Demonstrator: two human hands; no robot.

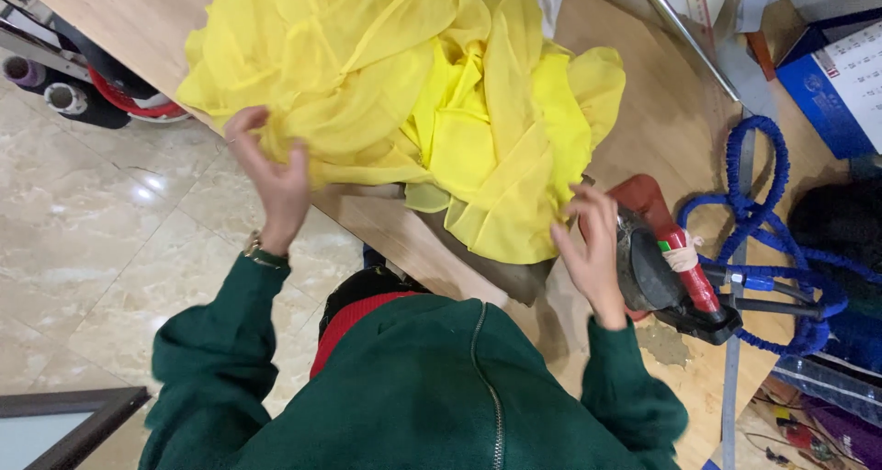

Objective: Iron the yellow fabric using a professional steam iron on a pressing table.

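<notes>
A big heap of sheer yellow fabric (413, 93) lies bunched on a wooden tabletop (661, 112). My left hand (271, 181) is raised at the heap's near left edge, its fingers pinching a fold of the cloth. At the heap's lower right corner, my right hand (593, 249) has its fingers curled on the hanging edge of the same fabric. Both arms are in dark green sleeves, and a watch shows at my left wrist.
A red and black power tool (666, 268) rests right beside my right hand. A coiled blue hose (767, 217) lies further right. A blue box (831, 75) sits at the top right. Glossy marble floor (110, 249) lies to the left, with a dark frame (64, 415) at the bottom left.
</notes>
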